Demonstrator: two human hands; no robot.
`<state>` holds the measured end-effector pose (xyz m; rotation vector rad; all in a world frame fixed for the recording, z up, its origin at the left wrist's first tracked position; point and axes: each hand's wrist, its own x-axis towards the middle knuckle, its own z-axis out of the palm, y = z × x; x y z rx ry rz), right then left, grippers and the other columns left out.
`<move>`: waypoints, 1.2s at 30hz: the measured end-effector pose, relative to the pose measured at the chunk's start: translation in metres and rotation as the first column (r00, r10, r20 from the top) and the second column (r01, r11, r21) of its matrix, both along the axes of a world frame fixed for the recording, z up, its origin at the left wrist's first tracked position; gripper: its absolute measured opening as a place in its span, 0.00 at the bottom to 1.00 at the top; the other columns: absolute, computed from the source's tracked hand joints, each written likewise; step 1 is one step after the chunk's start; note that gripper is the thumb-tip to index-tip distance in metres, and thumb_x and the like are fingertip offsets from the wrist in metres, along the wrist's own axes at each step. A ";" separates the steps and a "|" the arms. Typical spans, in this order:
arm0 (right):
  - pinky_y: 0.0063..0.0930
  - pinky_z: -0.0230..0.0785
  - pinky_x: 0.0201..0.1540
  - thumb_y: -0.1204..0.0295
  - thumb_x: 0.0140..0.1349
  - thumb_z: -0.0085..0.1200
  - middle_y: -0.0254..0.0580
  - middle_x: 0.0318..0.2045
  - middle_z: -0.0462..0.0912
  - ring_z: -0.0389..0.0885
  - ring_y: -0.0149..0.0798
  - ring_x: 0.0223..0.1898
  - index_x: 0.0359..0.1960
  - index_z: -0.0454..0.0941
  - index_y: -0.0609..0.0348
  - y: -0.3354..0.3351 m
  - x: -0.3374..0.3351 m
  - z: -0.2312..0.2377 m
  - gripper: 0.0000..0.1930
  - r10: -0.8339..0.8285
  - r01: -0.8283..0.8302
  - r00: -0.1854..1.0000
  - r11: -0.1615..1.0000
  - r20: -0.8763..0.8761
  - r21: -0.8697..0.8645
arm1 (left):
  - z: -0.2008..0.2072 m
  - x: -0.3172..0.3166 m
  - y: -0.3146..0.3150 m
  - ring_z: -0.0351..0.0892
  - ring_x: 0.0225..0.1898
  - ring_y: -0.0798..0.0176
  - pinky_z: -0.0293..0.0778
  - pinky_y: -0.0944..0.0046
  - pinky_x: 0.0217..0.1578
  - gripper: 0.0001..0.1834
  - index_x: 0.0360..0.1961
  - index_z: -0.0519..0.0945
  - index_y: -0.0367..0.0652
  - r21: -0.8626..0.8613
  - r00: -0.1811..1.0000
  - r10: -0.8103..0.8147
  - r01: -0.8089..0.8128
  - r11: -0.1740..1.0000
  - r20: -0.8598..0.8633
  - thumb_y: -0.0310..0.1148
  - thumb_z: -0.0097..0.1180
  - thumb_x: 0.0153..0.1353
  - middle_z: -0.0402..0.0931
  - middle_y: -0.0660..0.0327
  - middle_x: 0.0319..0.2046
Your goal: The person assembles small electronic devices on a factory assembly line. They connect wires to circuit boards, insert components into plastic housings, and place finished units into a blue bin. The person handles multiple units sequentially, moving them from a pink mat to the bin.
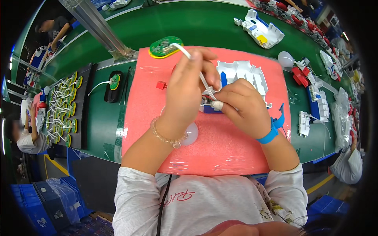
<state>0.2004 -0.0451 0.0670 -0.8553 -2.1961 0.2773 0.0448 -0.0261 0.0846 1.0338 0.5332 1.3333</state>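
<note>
My left hand (191, 84) is closed on a white cable (202, 80) over the pink foam mat (157, 118). From that cable's far end a green oval circuit board (165, 47) with a yellow rim sticks out past my left fingers. My right hand (244, 100), a blue strap (271, 133) round its wrist, pinches the lower end of the cable, one fingertip wrapped in white. Beneath both hands lies a white and blue plastic housing (244, 76), partly hidden by them. A small red part (161, 85) and a white dome (189, 135) show beside my left hand and forearm.
Left of the mat, a black tray (84, 114) holds several cabled boards; another board (114, 82) rests on a black block. More housings (263, 33) stand on the green table (212, 23). A metal post (94, 25) rises at the back left. Other people work nearby.
</note>
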 end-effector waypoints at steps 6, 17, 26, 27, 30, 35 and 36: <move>0.36 0.62 0.38 0.80 0.43 0.53 0.41 0.24 0.76 0.74 0.43 0.32 0.28 0.76 0.60 0.012 0.014 -0.005 0.08 -0.159 0.171 0.978 0.981 0.132 -0.089 | 0.007 0.003 0.001 0.69 0.35 0.71 0.67 0.70 0.36 0.20 0.47 0.70 0.34 0.068 0.936 -0.119 0.149 0.986 -0.331 0.40 0.36 0.66 0.74 0.60 0.32; 0.44 0.53 0.48 0.76 0.45 0.53 0.39 0.31 0.77 0.72 0.40 0.39 0.34 0.74 0.54 0.032 0.017 -0.019 0.11 -0.233 0.206 0.865 0.973 0.445 0.108 | -0.014 0.015 0.023 0.71 0.27 0.73 0.69 0.72 0.30 0.16 0.33 0.76 0.33 0.176 0.809 -0.056 0.195 0.965 -0.585 0.37 0.41 0.64 0.74 0.62 0.25; 0.39 0.55 0.47 0.74 0.43 0.54 0.44 0.26 0.76 0.72 0.41 0.36 0.29 0.75 0.58 0.044 0.021 -0.015 0.09 -0.122 0.207 0.788 0.976 0.604 -0.072 | -0.029 0.015 0.032 0.72 0.27 0.72 0.70 0.72 0.30 0.15 0.35 0.75 0.33 0.139 0.860 -0.052 0.141 0.980 -0.508 0.35 0.40 0.64 0.75 0.61 0.26; 0.39 0.56 0.46 0.74 0.43 0.54 0.44 0.26 0.76 0.72 0.41 0.36 0.29 0.75 0.58 0.045 0.020 -0.015 0.09 -0.115 0.203 0.793 0.976 0.599 -0.082 | -0.030 0.014 0.032 0.72 0.27 0.72 0.70 0.72 0.30 0.15 0.35 0.74 0.33 0.130 0.861 -0.054 0.138 0.982 -0.506 0.35 0.40 0.64 0.75 0.61 0.26; 0.39 0.56 0.45 0.74 0.42 0.55 0.44 0.25 0.75 0.72 0.43 0.35 0.29 0.75 0.58 0.048 0.021 -0.014 0.09 -0.090 0.192 0.794 0.975 0.601 -0.108 | -0.030 0.014 0.034 0.72 0.27 0.72 0.70 0.72 0.30 0.16 0.35 0.75 0.33 0.154 0.868 -0.033 0.125 0.980 -0.495 0.35 0.39 0.64 0.75 0.61 0.26; 0.40 0.56 0.44 0.75 0.41 0.54 0.45 0.26 0.75 0.72 0.44 0.36 0.30 0.74 0.59 0.048 0.023 -0.012 0.11 -0.070 0.187 0.788 0.974 0.612 -0.129 | -0.029 0.014 0.033 0.72 0.27 0.71 0.70 0.71 0.30 0.15 0.34 0.75 0.34 0.142 0.843 -0.047 0.144 0.979 -0.536 0.35 0.39 0.64 0.76 0.61 0.26; 0.40 0.56 0.44 0.76 0.41 0.54 0.45 0.26 0.75 0.72 0.44 0.36 0.30 0.74 0.59 0.047 0.023 -0.013 0.11 -0.076 0.188 0.793 0.974 0.604 -0.126 | -0.030 0.014 0.033 0.72 0.27 0.71 0.70 0.71 0.30 0.15 0.34 0.75 0.34 0.153 0.844 -0.042 0.145 0.977 -0.534 0.35 0.39 0.64 0.76 0.61 0.26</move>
